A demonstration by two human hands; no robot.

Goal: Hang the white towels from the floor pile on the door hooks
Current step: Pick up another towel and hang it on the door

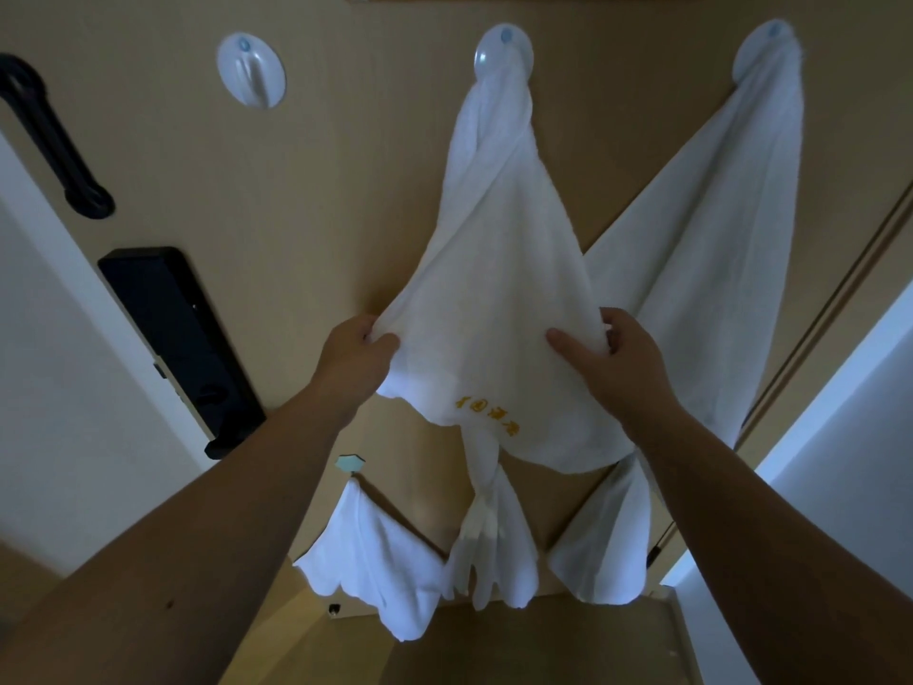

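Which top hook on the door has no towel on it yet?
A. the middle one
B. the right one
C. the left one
C: the left hook is bare, while white towels hang from the middle hook and the right hook.

- Black door handle [47, 136], upper left of the tan panel; long bar, runs diagonally, lower end on a rounded mount.
- Black rectangular lock unit [180, 338] below the handle, near the panel's left edge; tilted in the wide-angle view, a pale strip along its left side.
- White wall [64, 368] left of the panel.
- Second white wall surface [840, 437] at right, beyond a tan frame strip [835, 294].
- Small pale teal tag [350, 463] with a dark backing, stuck low on the panel.
- Tan floor [518, 645] at the bottom of view.
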